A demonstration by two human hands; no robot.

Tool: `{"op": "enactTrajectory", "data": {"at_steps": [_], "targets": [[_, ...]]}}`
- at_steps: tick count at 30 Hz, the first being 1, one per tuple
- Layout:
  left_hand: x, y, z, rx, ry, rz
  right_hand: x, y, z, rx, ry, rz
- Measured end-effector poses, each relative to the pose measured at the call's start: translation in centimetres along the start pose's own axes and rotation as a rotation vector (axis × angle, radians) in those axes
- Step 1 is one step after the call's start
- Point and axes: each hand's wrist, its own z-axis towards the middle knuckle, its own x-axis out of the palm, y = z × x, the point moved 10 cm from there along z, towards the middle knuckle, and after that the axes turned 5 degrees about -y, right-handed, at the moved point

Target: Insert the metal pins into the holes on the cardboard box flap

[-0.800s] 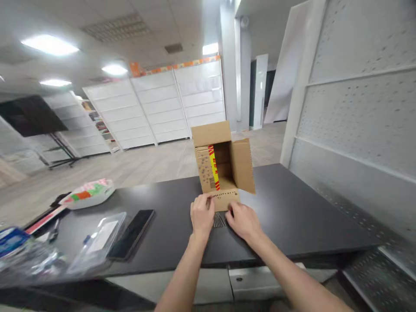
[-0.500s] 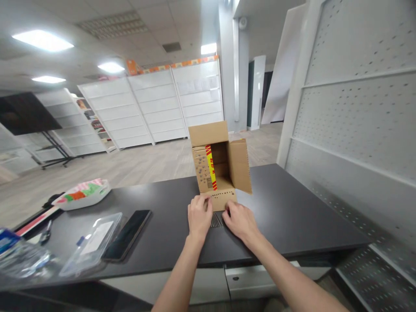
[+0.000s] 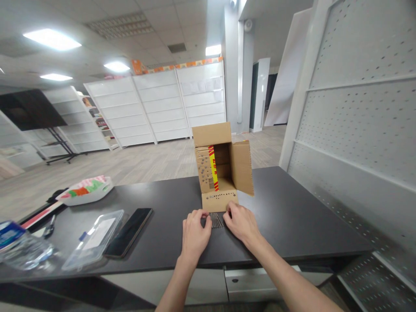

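A brown cardboard box (image 3: 212, 134) stands on the dark table with its mouth towards me and its flaps spread. Its lower flap (image 3: 219, 206) has a row of small holes, with grey round heads at both ends. My left hand (image 3: 196, 232) is at the left of several thin metal nails or screws (image 3: 216, 220), fingers bent and thumb a little apart from them. My right hand (image 3: 241, 221) rests on the table right of these pieces, close to the flap's corner. Its fingers are curled in, and what they hold, if anything, is hidden.
On the left of the table (image 3: 276, 208) lie a black phone (image 3: 129, 232), a clear plastic case (image 3: 94, 240), a water bottle (image 3: 24, 247), a pen (image 3: 50, 226) and a white basket (image 3: 107, 189) with colourful contents. A white perforated panel (image 3: 354, 143) rises at the right.
My left hand has drawn back from the box's lower flap, down to the metal pieces, baring grey heads at the flap's left. My right hand has hardly moved. The view has shifted slightly.
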Motion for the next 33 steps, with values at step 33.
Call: {"op": "enactTrajectory", "data": {"at_steps": [33], "targets": [[-0.03,-0.12,-0.43,-0.088,0.049,0.249,0.27,-0.22,-0.1,0.014,0.041,-0.006]]}}
